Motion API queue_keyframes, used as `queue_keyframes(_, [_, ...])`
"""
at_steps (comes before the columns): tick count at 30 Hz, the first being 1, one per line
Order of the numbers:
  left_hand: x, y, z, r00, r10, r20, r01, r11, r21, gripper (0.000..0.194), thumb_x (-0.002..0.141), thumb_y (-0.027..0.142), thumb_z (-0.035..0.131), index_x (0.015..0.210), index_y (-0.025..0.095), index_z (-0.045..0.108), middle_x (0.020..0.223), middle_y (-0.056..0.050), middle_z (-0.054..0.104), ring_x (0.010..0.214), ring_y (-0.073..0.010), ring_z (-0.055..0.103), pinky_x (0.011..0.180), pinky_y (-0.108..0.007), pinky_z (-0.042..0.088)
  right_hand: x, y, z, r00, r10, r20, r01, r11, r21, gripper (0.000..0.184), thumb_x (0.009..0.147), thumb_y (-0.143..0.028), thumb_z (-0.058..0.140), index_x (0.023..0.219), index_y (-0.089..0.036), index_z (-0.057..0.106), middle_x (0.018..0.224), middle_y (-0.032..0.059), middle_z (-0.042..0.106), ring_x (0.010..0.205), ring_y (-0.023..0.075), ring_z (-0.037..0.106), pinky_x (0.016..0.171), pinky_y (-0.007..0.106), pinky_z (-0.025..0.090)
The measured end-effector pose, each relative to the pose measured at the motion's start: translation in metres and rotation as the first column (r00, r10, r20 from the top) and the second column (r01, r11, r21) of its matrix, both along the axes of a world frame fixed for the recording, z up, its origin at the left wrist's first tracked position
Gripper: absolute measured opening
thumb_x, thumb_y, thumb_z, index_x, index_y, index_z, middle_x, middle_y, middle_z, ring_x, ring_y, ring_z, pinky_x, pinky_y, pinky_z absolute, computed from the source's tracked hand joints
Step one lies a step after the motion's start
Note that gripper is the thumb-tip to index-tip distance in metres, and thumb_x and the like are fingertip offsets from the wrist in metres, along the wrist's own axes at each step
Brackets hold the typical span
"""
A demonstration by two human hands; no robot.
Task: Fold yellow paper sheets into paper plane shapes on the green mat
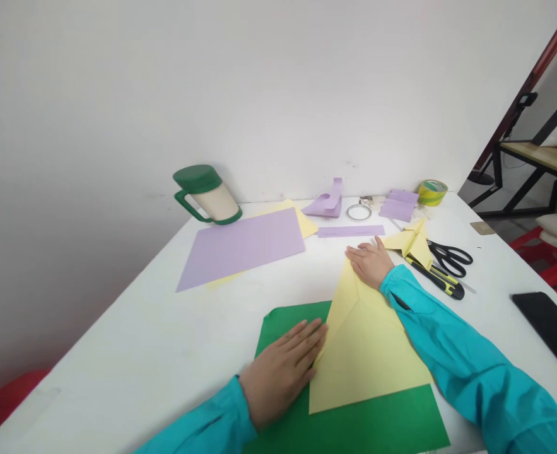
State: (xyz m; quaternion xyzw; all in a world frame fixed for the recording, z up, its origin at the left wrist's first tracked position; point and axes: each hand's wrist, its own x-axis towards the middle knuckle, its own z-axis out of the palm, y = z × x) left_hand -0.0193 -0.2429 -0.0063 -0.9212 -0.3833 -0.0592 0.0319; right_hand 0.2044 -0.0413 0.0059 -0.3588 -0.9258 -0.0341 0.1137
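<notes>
A yellow sheet of paper (pixel 373 353) lies on a green sheet (pixel 368 425), its upper corners folded inward to a point at the top. My left hand (pixel 290 366) rests flat along the yellow paper's left edge, fingers stretched out and close together, partly over the green sheet. At the pointed top, my right hand (pixel 368 261) lies over the paper with its fingers extended and pressing down. Part of the tip is hidden beneath it. Just beyond that hand sits a folded yellow paper plane (pixel 413 243).
Black scissors (pixel 448 255) and a utility knife (pixel 436 279) lie on the right. A purple sheet (pixel 245 249) lies at the left, below a green-lidded mug (pixel 209 195). Purple scraps (pixel 328 202), a tape roll (pixel 432 192) and a black phone-like slab (pixel 550 331) are also on the table.
</notes>
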Motion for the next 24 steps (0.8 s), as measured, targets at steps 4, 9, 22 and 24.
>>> queue_keyframes(4, [-0.014, 0.004, 0.008, 0.994, -0.074, 0.077, 0.086, 0.982, -0.168, 0.046, 0.096, 0.022, 0.034, 0.142, 0.018, 0.039, 0.144, -0.008, 0.044, 0.140, -0.0222, 0.028, 0.115, -0.045, 0.028, 0.000, -0.001, 0.002, 1.000, 0.000, -0.005, 0.000, 1.000, -0.007, 0.039, 0.096, -0.028, 0.035, 0.129, -0.023, 0.054, 0.135, 0.0047, 0.055, 0.117, 0.0262, 0.049, 0.110, 0.062, 0.010])
queue_keyframes(9, [-0.018, 0.014, 0.027, 0.972, -0.125, 0.197, 0.172, 0.954, -0.245, 0.038, 0.093, 0.024, 0.037, 0.123, 0.021, 0.060, 0.141, -0.008, 0.048, 0.139, -0.0243, 0.029, 0.114, -0.049, 0.027, 0.000, -0.002, 0.003, 1.000, -0.002, -0.010, 0.002, 1.000, -0.008, 0.038, 0.096, -0.028, 0.035, 0.129, -0.023, 0.055, 0.135, 0.0042, 0.055, 0.116, 0.0265, 0.049, 0.109, 0.063, 0.010])
queue_keyframes(22, [-0.015, 0.042, 0.023, 0.911, -0.044, 0.410, 0.194, 0.923, -0.332, 0.021, 0.088, 0.037, 0.057, 0.081, 0.030, 0.076, 0.107, -0.005, 0.069, 0.115, -0.0249, 0.053, 0.104, -0.044, 0.041, -0.001, 0.000, 0.001, 1.000, 0.000, 0.002, 0.000, 1.000, -0.018, 0.039, 0.097, -0.029, 0.033, 0.130, -0.024, 0.053, 0.136, 0.0046, 0.054, 0.118, 0.0272, 0.048, 0.107, 0.064, 0.014])
queue_keyframes(24, [-0.014, 0.046, 0.017, 0.902, -0.040, 0.430, 0.196, 0.926, -0.324, 0.024, 0.087, 0.043, 0.058, 0.076, 0.030, 0.075, 0.099, -0.005, 0.070, 0.110, -0.0246, 0.055, 0.104, -0.045, 0.039, -0.001, 0.000, 0.000, 1.000, -0.006, 0.004, 0.006, 1.000, -0.021, 0.039, 0.097, -0.029, 0.033, 0.130, -0.025, 0.053, 0.136, 0.0048, 0.054, 0.119, 0.0274, 0.047, 0.107, 0.065, 0.014])
